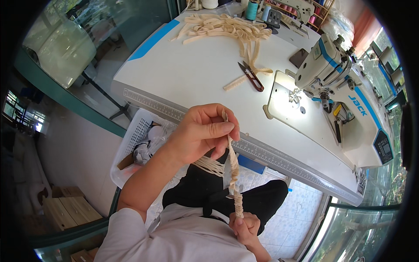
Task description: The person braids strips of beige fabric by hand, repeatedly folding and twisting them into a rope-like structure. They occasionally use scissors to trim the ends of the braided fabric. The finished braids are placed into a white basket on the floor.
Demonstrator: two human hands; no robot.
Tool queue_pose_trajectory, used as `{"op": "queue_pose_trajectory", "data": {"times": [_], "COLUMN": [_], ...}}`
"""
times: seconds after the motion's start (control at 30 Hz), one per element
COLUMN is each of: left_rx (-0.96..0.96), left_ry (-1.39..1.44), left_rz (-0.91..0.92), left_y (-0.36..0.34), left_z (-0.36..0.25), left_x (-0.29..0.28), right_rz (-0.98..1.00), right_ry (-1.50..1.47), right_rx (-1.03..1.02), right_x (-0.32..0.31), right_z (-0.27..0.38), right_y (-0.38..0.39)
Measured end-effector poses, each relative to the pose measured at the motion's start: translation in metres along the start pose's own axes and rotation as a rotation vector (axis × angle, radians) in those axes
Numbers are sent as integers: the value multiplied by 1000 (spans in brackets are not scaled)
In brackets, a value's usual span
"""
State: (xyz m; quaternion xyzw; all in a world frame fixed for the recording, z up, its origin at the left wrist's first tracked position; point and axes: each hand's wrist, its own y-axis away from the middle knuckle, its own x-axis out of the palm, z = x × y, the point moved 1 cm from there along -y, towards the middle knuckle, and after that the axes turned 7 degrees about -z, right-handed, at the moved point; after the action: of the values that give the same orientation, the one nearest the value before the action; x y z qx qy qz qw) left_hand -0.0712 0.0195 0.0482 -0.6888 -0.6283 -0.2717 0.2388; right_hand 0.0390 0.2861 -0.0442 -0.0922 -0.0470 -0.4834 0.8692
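Note:
My left hand, raised at the table's front edge, pinches the upper end of a cream, ruched fabric strip between thumb and fingers. The strip hangs down at a slant to my right hand, which is closed on its lower, bunched end near my waist. Several thin cream cords lie below my left hand, over my lap. Beyond my hands, black and red thread snips lie on the white table beside a short pale strip.
A sewing machine stands at the right. A pile of cream tape, thread cones and a dark phone are at the back. Below the table's left front edge sits a white plastic basket. Wooden boxes stand lower left.

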Motion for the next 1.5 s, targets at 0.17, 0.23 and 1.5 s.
{"op": "queue_pose_trajectory", "data": {"times": [0.17, 0.23, 1.5], "left_rx": [64, 78, 234], "left_ry": [-37, -5, -47], "left_rz": [-81, -123, -267], "left_y": [5, 6, 14], "left_z": [5, 8, 26], "left_x": [4, 7, 21], "right_rz": [-25, -23, 7], "right_ry": [42, 92, 268], "right_rx": [23, 17, 152], "right_x": [4, 4, 14], "right_z": [0, -5, -4], "right_y": [-2, -1, -4]}}
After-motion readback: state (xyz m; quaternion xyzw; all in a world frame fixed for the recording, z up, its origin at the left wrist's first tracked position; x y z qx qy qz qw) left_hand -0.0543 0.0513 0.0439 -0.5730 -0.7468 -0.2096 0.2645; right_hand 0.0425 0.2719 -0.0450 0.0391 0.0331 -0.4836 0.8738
